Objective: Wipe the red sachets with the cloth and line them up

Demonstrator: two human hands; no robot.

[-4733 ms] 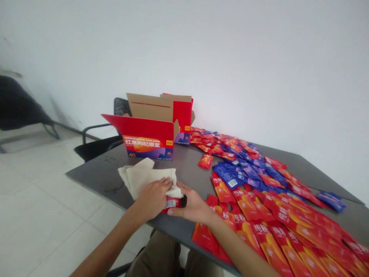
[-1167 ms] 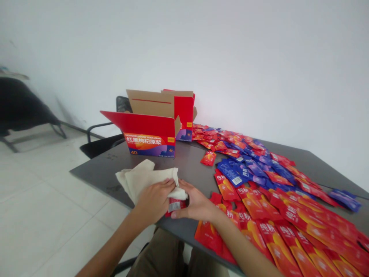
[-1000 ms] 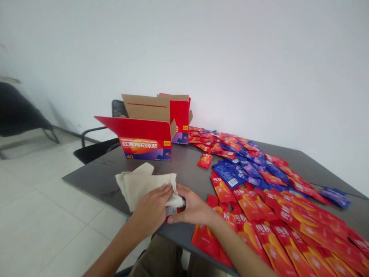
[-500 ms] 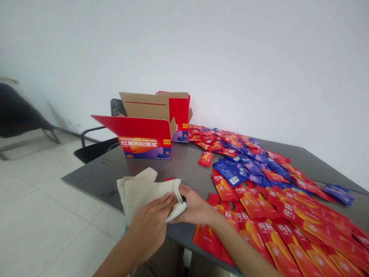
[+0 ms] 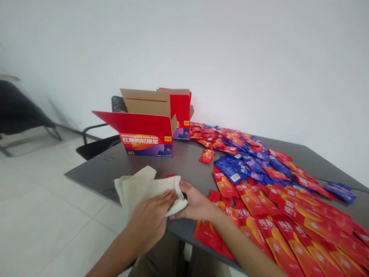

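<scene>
A cream cloth, folded in layers, is held over the front edge of the dark table. My left hand lies across its near side with the fingers pressed together on the fabric. From the right, my right hand closes round the cloth's folded end. Whatever may be inside the folds is hidden. Just behind the cloth a small bit of red shows, mostly covered. To the right of my right forearm, red sachets lie overlapping near the table edge.
An open red and purple carton stands behind the cloth, with a second carton behind it. Blue sachets and more red ones spread along the dark table. A black chair stands beyond the left edge.
The view has shifted slightly. Both hands keep their hold on the cloth, which looks almost the same; cartons and sachets stay in place.
</scene>
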